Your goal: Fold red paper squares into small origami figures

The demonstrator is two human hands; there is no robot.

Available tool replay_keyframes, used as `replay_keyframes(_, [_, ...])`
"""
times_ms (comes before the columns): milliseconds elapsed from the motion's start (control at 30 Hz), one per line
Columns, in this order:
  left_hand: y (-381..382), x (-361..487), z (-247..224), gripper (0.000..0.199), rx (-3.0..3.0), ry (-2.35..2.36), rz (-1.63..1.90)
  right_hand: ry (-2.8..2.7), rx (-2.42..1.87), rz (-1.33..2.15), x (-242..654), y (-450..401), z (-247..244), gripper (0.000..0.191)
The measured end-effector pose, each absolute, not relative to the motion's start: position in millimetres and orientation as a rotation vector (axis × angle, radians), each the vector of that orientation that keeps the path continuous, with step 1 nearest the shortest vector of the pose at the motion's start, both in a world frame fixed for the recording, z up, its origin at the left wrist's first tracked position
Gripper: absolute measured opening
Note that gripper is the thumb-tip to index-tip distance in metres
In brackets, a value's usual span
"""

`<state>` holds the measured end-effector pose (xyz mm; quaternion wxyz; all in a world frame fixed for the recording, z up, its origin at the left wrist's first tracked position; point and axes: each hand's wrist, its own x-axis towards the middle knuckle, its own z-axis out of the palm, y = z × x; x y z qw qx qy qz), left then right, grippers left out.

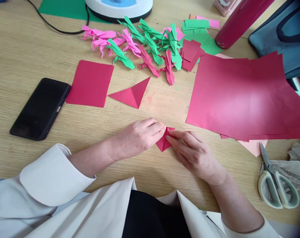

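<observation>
Between my two hands, on the wooden table, is a small piece of folded red paper (163, 144) with a crease down its middle. My left hand (146, 134) presses on its left upper edge, fingers together. The thumb and fingertips of my right hand (189, 147) pinch its right side. Both hands cover part of the paper. Just beyond them lies a folded red paper triangle (132, 94). A stack of red paper squares (90, 83) is to its left.
Several green and pink folded paper figures (150, 43) lie at the back. Large red sheets (239, 96) cover the right side, with scissors (274, 181) and a grey cloth (296, 170) nearer me. A black phone (40, 108) lies left. A red cylinder (241, 23) stands behind.
</observation>
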<state>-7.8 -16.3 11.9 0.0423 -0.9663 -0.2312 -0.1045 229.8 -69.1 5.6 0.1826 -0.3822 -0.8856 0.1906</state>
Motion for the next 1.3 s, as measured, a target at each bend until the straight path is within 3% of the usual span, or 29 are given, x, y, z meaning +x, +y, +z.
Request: replay_keyframes(1300, [-23.5,-7.9,15.0,0.027,-2.934,-0.743,-0.358,-2.563,-1.025,0.528,230.1,-69.5,4.7,0.051])
